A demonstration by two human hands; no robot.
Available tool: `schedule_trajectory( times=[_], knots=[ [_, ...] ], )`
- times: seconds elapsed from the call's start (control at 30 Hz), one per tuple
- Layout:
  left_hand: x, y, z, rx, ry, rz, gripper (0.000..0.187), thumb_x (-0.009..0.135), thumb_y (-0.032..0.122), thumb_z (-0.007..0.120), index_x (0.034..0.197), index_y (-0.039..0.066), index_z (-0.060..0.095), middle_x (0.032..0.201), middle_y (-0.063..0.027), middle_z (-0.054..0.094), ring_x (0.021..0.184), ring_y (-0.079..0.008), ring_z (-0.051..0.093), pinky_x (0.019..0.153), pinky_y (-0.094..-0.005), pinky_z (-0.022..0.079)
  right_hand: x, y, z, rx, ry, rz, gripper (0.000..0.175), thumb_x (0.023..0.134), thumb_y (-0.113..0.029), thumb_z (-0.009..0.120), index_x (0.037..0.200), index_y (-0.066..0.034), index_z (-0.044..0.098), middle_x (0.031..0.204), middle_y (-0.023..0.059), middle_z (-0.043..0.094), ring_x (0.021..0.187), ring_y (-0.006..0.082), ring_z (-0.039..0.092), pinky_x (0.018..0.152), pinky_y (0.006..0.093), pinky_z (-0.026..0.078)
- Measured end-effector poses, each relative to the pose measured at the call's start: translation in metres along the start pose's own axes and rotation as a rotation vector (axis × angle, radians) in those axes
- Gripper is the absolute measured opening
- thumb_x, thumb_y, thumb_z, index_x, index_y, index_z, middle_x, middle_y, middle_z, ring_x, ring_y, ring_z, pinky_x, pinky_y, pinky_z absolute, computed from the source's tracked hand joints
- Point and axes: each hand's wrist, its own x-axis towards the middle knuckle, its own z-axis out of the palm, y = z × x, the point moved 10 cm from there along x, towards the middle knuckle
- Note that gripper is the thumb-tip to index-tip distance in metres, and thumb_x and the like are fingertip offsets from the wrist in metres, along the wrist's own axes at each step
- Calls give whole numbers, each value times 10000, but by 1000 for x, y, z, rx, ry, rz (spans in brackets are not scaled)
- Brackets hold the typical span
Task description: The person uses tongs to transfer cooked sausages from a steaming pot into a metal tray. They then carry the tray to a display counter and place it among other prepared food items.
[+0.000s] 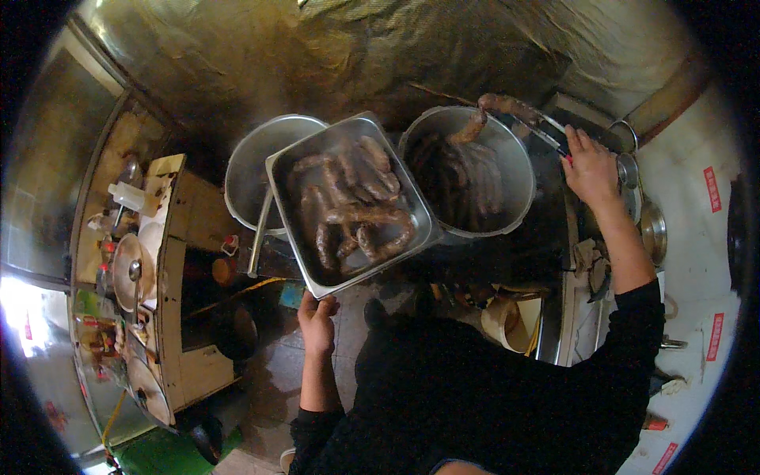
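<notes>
My left hand (317, 323) grips the near corner of a rectangular steel tray (423, 222), tilted across the space between two big round pots. Several brown sausages (368, 215) lie in the tray. In my right hand (591, 166) is a pair of metal tongs (549, 138), held over the right side of the right pot (522, 208). The tongs pinch a linked sausage (504, 104), whose other part hangs down inside that pot's rim. More sausages (475, 178) rest in the right pot. The left pot (237, 172) is partly hidden behind the tray.
A long metal handle (259, 237) sticks out from the left pot. On the left stands a counter with a pan lid (126, 270) and a plastic squeeze bottle (132, 199). Metal bowls (653, 231) stand at the right wall. A bucket (504, 323) is low on the right.
</notes>
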Motion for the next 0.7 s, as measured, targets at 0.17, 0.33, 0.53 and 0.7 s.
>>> schedule_trajectory(
  times=[0.17,0.33,0.53,0.7],
  knots=[
    [-1,-1,0,-9,-4,-20,178,840,66,550,1010,14,561,816,-22,571,704,-105,513,640,-241,404,15,-6,-57,49,84,29,566,838,-276,629,1352,-147,429,1246,139,558,1026,346,591,847,431,499],
    [-1,1,1,-60,12,-14,90,849,48,527,930,26,557,756,-20,562,670,-117,512,637,-261,418,27,-42,-126,331,239,-117,580,780,-188,711,1314,-123,494,1187,138,602,964,311,610,806,376,500],
    [-3,4,2,-86,-6,-15,130,854,56,541,976,22,569,796,-26,576,708,-116,527,654,-263,427,39,-110,-126,909,-180,-31,576,729,-143,745,1258,-45,539,954,119,647,762,167,593,704,300,489],
    [-2,5,4,-146,-33,1,148,842,52,542,984,15,564,806,-27,575,706,-120,516,656,-260,423,51,-191,-114,1101,-466,-242,442,712,-131,745,1092,49,609,764,24,612,697,71,528,633,248,449]
  ],
)
